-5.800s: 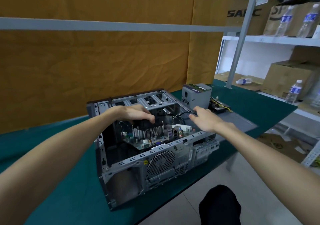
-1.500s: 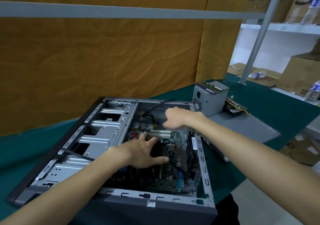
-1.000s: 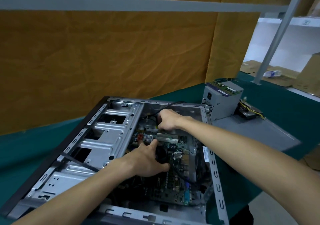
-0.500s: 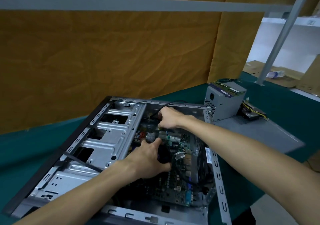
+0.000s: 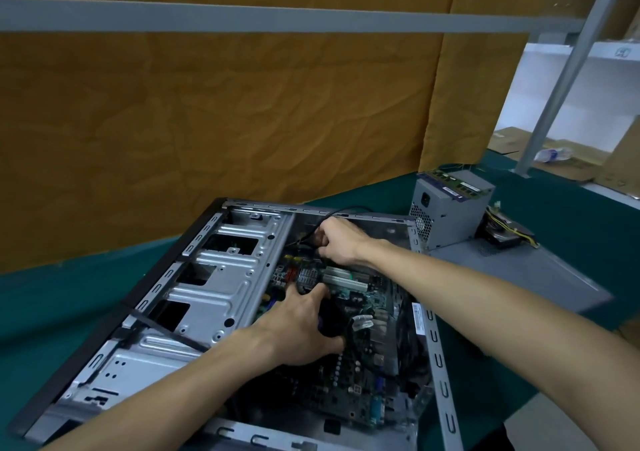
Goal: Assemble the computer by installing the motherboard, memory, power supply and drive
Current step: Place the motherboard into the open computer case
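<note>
Motherboard (image 5: 349,374) in my case (image 5: 221,287): left hand (image 5: 301,329) fingers curled gripping its black cooler (image 5: 332,319); right hand (image 5: 337,242) fingers pinching a black cable (image 5: 313,232).

Storeroom workshop: metal shelving (image 5: 568,69), cardboard boxes (image 5: 623,170), green-covered bench (image 5: 571,242).

wall: covered by creased brown paper (image 5: 221,121), crossed by a grey rail (image 5: 242,20)
table: spread with green cloth (image 5: 62,298)
shelving: white (image 5: 585,83), seen at right behind a grey post (image 5: 561,79)
</note>
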